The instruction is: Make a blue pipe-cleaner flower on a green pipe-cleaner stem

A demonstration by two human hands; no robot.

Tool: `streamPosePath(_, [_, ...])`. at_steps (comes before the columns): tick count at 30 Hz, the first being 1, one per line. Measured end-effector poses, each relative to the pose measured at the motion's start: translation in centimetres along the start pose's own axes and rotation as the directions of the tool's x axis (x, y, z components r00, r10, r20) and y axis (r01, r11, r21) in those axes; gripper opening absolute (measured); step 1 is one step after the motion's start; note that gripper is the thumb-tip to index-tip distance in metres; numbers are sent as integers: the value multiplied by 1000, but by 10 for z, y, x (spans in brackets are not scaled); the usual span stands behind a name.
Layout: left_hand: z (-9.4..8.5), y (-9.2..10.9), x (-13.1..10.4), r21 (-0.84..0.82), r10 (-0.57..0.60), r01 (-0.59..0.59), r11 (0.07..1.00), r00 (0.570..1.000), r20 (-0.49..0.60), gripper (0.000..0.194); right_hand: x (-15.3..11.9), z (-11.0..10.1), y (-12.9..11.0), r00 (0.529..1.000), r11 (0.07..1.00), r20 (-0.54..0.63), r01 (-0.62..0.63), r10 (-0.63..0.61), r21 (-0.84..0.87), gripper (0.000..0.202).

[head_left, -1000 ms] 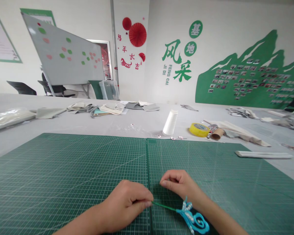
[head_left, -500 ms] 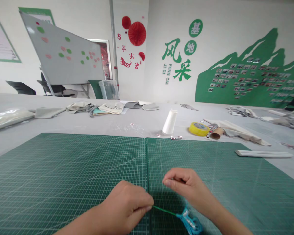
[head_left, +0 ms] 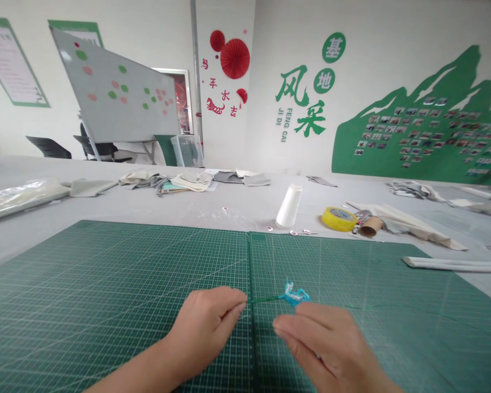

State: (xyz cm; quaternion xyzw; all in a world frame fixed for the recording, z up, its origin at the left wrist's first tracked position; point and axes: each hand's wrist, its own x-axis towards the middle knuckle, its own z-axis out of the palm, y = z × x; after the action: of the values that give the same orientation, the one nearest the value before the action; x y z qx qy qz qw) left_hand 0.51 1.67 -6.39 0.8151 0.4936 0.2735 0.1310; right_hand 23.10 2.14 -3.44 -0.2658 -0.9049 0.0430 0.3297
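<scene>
In the head view, my left hand (head_left: 213, 327) pinches the end of a thin green stem (head_left: 265, 299). At the stem's right end is a blue looped flower (head_left: 295, 296) with whitish bead-like bits in it, held above the mat. My right hand (head_left: 327, 338) is just below and to the right of the flower, thumb and fingertips pressed together. What the right fingertips hold, if anything, is too small to make out. A faint dark green thread (head_left: 396, 305) runs off to the right beyond this hand.
Two green cutting mats (head_left: 118, 284) lie side by side under my hands. Beyond them are a white thread cone (head_left: 289, 206), yellow tape roll (head_left: 339, 218), cardboard tube (head_left: 370, 225) and fabric scraps (head_left: 192, 180). A rolled white strip (head_left: 454, 264) lies across the right mat's edge.
The flower has swung up from below to lie level with my left hand. My right hand has moved down from above the stem to below the flower. The view has turned slightly left.
</scene>
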Motion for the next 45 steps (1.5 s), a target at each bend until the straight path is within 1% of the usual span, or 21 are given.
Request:
streamPosePath(2, [-1,-2,1,-38,-34,32,999,998,-57,26,1,2,-1,997,1000,75,-11,12,-25,33])
streamPosePath(4, [-2,-4,1,-72,-47,40,997,994,-103,26,2,5,0,988,999,153,-28,32,-29,33])
streamPosePath(7, [-2,-6,1,-115,-65,49,992,989,-131,26,1,12,2,972,998,226,-54,57,-18,32])
streamPosePath(13, [-3,-4,1,-157,-119,104,982,989,-89,28,-2,23,9,934,991,334,-130,128,-17,29])
streamPosePath(17, [-4,-2,2,-203,-156,139,969,985,-69,28,-3,28,14,914,978,354,-210,197,-2,27])
streamPosePath(20, [-4,-1,3,-259,-151,131,957,987,-59,27,-3,29,18,902,960,359,-275,239,51,27])
streamPosePath(24, [-5,-1,3,-347,-106,86,934,994,-40,26,-3,31,23,890,919,360,-357,280,169,25])
streamPosePath(27, [-6,1,1,-390,-56,48,920,998,-9,26,-4,32,26,882,887,340,-410,326,214,22])
streamPosePath(30, [-8,3,0,-408,11,3,913,999,33,27,-6,33,30,866,839,303,-476,397,261,19])
streamPosePath(32, [-9,4,0,-404,71,-36,914,995,73,25,-6,33,33,849,797,325,-513,416,319,22])
streamPosePath(35, [-10,4,1,-371,172,-115,921,977,125,24,-5,35,40,835,768,365,-534,413,354,23])
streamPosePath(38, [-12,5,1,-309,246,-186,933,955,166,27,-3,35,46,844,761,355,-523,401,385,21])
streamPosePath(40, [-13,6,1,-258,277,-224,940,942,188,28,-3,34,49,848,738,340,-525,407,424,21])
streamPosePath(45, [-16,9,-2,-120,315,-294,948,917,244,24,-1,26,49,830,668,322,-558,455,493,22])
